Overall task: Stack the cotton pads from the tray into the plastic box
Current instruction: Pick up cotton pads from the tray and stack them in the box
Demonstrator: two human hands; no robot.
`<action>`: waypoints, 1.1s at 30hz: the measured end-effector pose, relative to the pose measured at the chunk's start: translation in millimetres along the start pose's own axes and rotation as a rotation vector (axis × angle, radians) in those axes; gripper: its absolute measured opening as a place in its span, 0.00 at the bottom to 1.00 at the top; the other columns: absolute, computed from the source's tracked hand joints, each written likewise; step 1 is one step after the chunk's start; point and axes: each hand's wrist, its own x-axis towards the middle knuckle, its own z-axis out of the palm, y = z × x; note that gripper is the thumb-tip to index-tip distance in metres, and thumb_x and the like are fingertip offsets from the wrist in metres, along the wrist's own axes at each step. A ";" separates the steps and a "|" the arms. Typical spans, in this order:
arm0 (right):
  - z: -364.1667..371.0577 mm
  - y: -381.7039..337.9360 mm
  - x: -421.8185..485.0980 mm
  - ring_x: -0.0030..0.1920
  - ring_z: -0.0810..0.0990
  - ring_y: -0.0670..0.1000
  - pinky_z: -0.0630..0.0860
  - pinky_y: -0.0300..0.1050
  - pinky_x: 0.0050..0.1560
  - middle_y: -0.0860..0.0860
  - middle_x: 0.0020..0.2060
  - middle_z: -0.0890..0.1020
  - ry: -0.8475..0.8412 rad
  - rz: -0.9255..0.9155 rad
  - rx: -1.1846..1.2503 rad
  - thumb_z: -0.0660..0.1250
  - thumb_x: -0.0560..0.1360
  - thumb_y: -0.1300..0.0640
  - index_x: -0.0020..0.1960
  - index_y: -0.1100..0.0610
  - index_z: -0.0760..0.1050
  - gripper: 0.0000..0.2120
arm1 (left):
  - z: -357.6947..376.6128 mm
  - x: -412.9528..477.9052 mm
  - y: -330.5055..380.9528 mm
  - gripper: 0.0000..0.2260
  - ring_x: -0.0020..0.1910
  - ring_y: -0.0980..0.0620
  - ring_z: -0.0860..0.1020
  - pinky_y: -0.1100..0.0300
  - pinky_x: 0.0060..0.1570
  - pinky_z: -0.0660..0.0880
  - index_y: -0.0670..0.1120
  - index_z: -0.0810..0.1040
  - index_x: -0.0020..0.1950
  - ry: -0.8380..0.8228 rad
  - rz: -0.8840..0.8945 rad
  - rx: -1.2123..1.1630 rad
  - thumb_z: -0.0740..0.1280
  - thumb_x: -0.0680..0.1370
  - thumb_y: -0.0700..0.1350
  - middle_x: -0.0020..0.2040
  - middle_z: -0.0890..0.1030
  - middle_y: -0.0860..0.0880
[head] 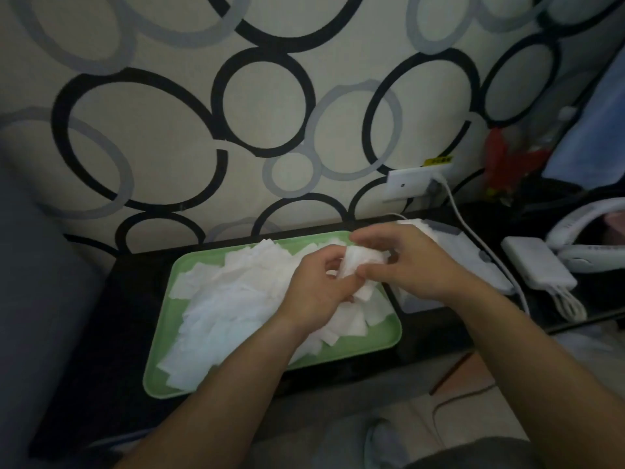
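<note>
White square cotton pads (236, 299) heaped loose in pale green rectangular tray (162, 374), centre frame, on dark table (433, 330). Small bunch of pads (358, 262) pinched between curled fingers of left hand (314, 292) and right hand (406, 262), above tray's upper right corner. Translucent plastic box (466, 252) just right of tray.

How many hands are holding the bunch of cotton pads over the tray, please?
2: the left hand grips the bunch from the left, the right hand from the right, over the green tray.
</note>
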 end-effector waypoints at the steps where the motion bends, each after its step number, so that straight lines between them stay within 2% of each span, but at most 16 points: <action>1: -7.7 2.4 -0.3 0.50 0.82 0.42 0.77 0.33 0.46 0.46 0.49 0.83 -0.013 -0.002 -0.026 0.76 0.70 0.65 0.57 0.55 0.81 0.17 | 6.2 4.3 -1.3 0.09 0.50 0.48 0.83 0.53 0.42 0.83 0.47 0.82 0.54 0.014 0.015 0.019 0.75 0.75 0.40 0.50 0.83 0.50; 2: -17.2 5.4 -0.8 0.48 0.83 0.44 0.79 0.36 0.46 0.47 0.46 0.85 -0.006 0.008 -0.044 0.75 0.70 0.65 0.55 0.57 0.83 0.14 | 13.9 9.4 -2.2 0.11 0.50 0.47 0.83 0.52 0.42 0.83 0.48 0.81 0.54 0.027 0.016 0.039 0.76 0.74 0.41 0.51 0.83 0.50; 4: -38.7 13.4 0.4 0.46 0.84 0.48 0.81 0.44 0.48 0.48 0.43 0.86 0.053 0.044 -0.051 0.75 0.71 0.65 0.51 0.56 0.84 0.11 | 27.2 16.5 -3.6 0.14 0.48 0.48 0.82 0.57 0.40 0.80 0.50 0.78 0.57 0.050 -0.015 0.051 0.76 0.74 0.42 0.52 0.83 0.49; 6: -62.5 22.7 1.9 0.46 0.84 0.49 0.79 0.43 0.49 0.48 0.42 0.86 0.120 0.076 -0.070 0.75 0.71 0.65 0.49 0.55 0.83 0.09 | 39.8 23.2 -5.5 0.13 0.46 0.51 0.83 0.61 0.40 0.76 0.51 0.77 0.56 0.071 -0.037 0.073 0.75 0.74 0.43 0.51 0.83 0.50; 8: -81.4 34.2 5.7 0.47 0.83 0.50 0.79 0.46 0.52 0.49 0.43 0.85 0.135 0.113 -0.137 0.75 0.71 0.64 0.48 0.55 0.83 0.08 | 50.8 29.9 -11.3 0.11 0.46 0.54 0.82 0.61 0.43 0.76 0.52 0.78 0.55 0.077 -0.015 0.150 0.75 0.75 0.43 0.48 0.83 0.53; 10: -91.7 47.3 11.8 0.48 0.83 0.51 0.78 0.44 0.50 0.49 0.43 0.84 0.093 0.155 -0.258 0.75 0.70 0.63 0.48 0.55 0.83 0.08 | 60.3 33.6 -15.1 0.10 0.45 0.57 0.80 0.64 0.44 0.75 0.52 0.80 0.54 0.052 -0.002 0.272 0.74 0.76 0.43 0.45 0.81 0.57; 13: -94.6 63.8 21.0 0.49 0.80 0.48 0.72 0.38 0.46 0.47 0.46 0.82 -0.020 0.210 -0.468 0.74 0.69 0.62 0.49 0.52 0.82 0.10 | 74.1 40.1 -20.0 0.07 0.40 0.58 0.79 0.65 0.42 0.74 0.52 0.82 0.54 0.009 0.026 0.421 0.73 0.76 0.44 0.40 0.79 0.55; 17: -88.4 76.7 33.8 0.51 0.77 0.47 0.70 0.40 0.49 0.47 0.50 0.80 -0.132 0.223 -0.690 0.73 0.71 0.60 0.51 0.48 0.83 0.11 | 83.6 46.8 -24.4 0.07 0.40 0.55 0.77 0.58 0.46 0.77 0.52 0.82 0.53 -0.012 0.014 0.507 0.74 0.75 0.46 0.39 0.77 0.53; 21: -84.0 85.3 42.1 0.57 0.75 0.53 0.69 0.43 0.50 0.49 0.53 0.73 -0.154 0.189 -0.927 0.73 0.73 0.58 0.54 0.46 0.81 0.12 | 86.0 49.4 -26.7 0.08 0.40 0.55 0.76 0.59 0.45 0.75 0.51 0.81 0.52 -0.010 0.011 0.517 0.75 0.74 0.44 0.41 0.77 0.52; 25: -77.5 92.8 44.3 0.55 0.78 0.54 0.77 0.50 0.54 0.52 0.57 0.78 -0.107 0.254 -0.912 0.70 0.74 0.60 0.58 0.46 0.78 0.15 | 85.0 50.8 -26.5 0.08 0.40 0.55 0.76 0.61 0.44 0.74 0.52 0.81 0.50 -0.026 0.015 0.508 0.75 0.74 0.44 0.41 0.77 0.51; 29: -72.9 92.4 39.7 0.51 0.79 0.54 0.79 0.54 0.52 0.52 0.54 0.79 -0.042 0.273 -0.881 0.67 0.74 0.60 0.61 0.45 0.74 0.18 | 79.8 48.4 -24.0 0.07 0.39 0.59 0.75 0.65 0.41 0.71 0.51 0.81 0.52 -0.027 0.015 0.475 0.75 0.75 0.45 0.43 0.78 0.52; 33: -75.5 82.8 32.3 0.52 0.79 0.54 0.79 0.54 0.51 0.50 0.55 0.80 -0.036 0.302 -0.896 0.66 0.74 0.60 0.64 0.44 0.72 0.21 | 59.3 44.9 -16.6 0.05 0.37 0.61 0.75 0.70 0.39 0.70 0.49 0.82 0.53 0.024 0.031 0.412 0.72 0.77 0.44 0.44 0.80 0.56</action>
